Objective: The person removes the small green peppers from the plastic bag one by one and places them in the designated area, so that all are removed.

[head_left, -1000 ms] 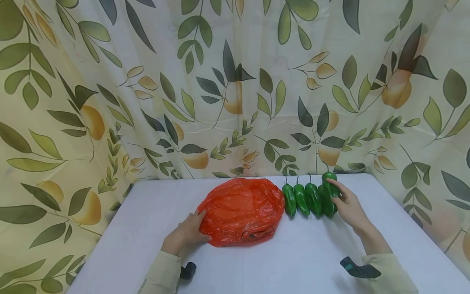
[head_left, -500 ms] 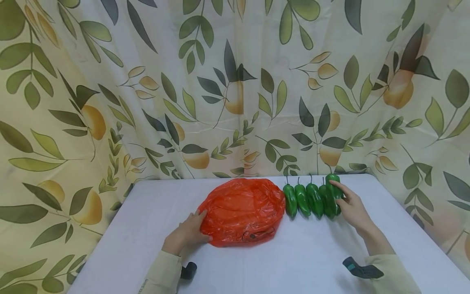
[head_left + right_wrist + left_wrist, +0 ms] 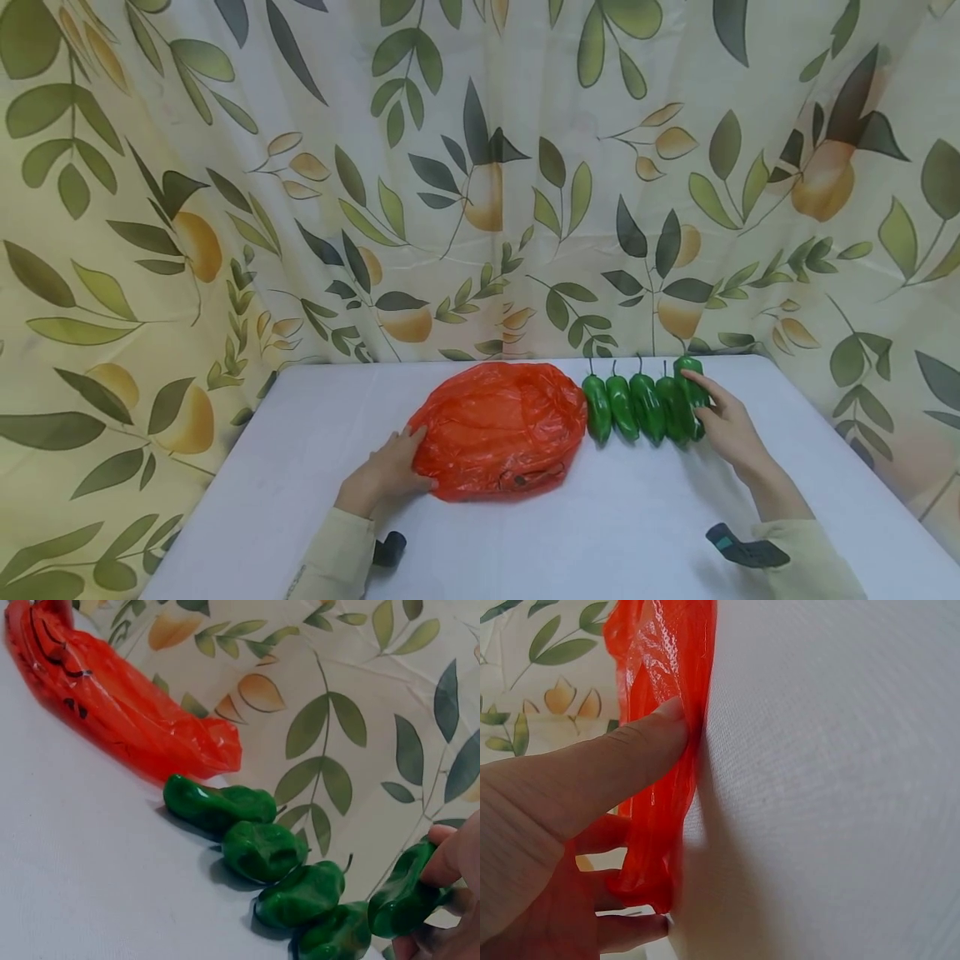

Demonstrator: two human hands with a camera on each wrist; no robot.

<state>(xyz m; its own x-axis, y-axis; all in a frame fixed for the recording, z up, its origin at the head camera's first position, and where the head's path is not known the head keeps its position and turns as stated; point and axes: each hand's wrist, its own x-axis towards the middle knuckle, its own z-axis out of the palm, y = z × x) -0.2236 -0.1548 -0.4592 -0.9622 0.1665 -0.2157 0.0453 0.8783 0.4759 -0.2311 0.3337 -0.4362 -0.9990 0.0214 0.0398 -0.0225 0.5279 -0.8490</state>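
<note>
A crumpled red plastic bag [image 3: 491,429] lies on the white table, left of several green peppers. My left hand [image 3: 390,467] holds the bag's left edge; in the left wrist view the thumb [image 3: 630,769] lies along the film, with the other fingers on the far side. My right hand [image 3: 733,429] grips the rightmost pepper [image 3: 405,896] between thumb and fingers, with its stem end pointing to the back. This pepper stands at the right end of the row, close beside its neighbour [image 3: 673,408].
The other peppers, among them one [image 3: 597,408] against the bag's right edge, lie side by side with stems toward the back. A leaf-and-fruit patterned curtain [image 3: 480,208] hangs behind the white table [image 3: 525,550]. Dark devices [image 3: 746,550] are strapped to both wrists.
My right hand has shifted slightly to the right with its pepper, which overlaps the neighbouring pepper less than before. The left hand keeps its place on the bag.
</note>
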